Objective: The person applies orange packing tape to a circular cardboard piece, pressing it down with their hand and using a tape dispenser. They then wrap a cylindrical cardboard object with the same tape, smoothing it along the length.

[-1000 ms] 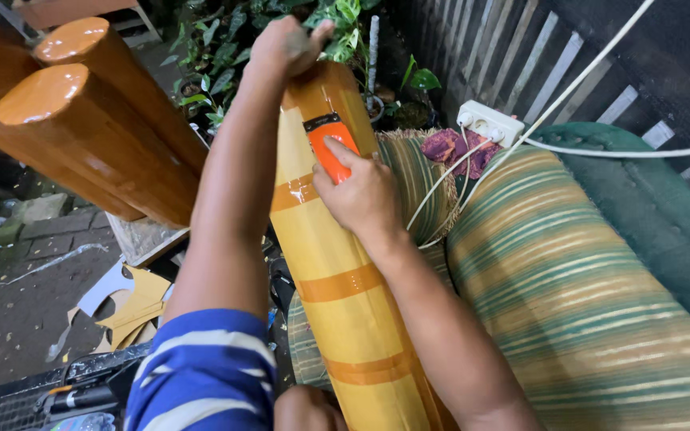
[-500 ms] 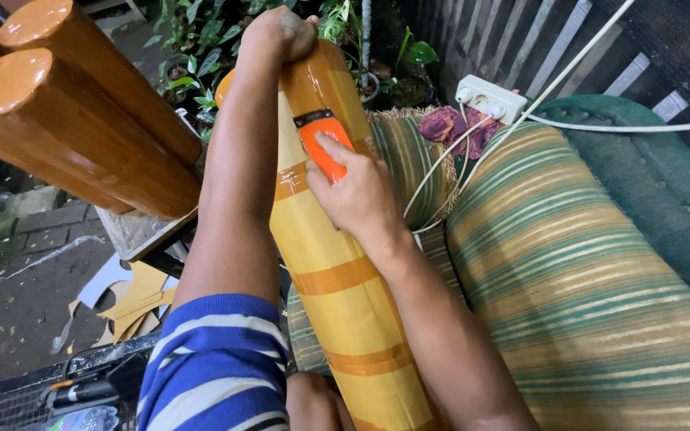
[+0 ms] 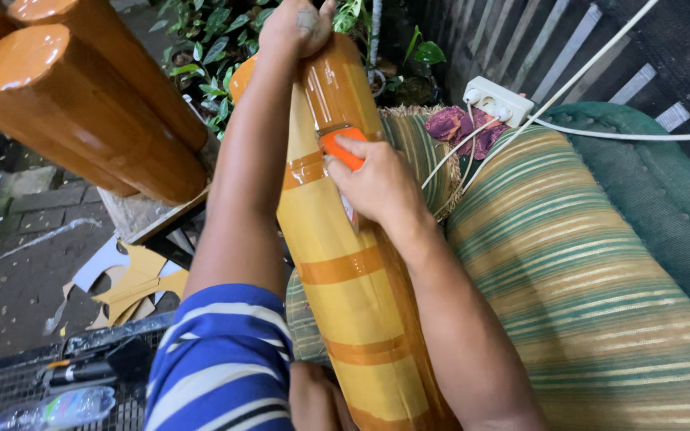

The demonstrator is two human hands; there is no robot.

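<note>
item: long roll [image 3: 345, 295] wrapped in yellow tape, centre frame, tilted. your left hand [image 3: 297, 28] closes over its top end to steady it; your right hand [image 3: 373, 183] presses an orange tape tool [image 3: 343, 148] against its side, fingers curled around it.

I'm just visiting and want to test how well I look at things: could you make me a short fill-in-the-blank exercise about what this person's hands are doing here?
1. The left hand grips the ____ end of the long yellow roll.
2. The right hand presses a small tool of ____ colour against the roll.
3. The white power strip lies on a ____ cushion.
4. The person's sleeve is blue with ____ stripes.

Missing words: top; orange; striped; white
</note>
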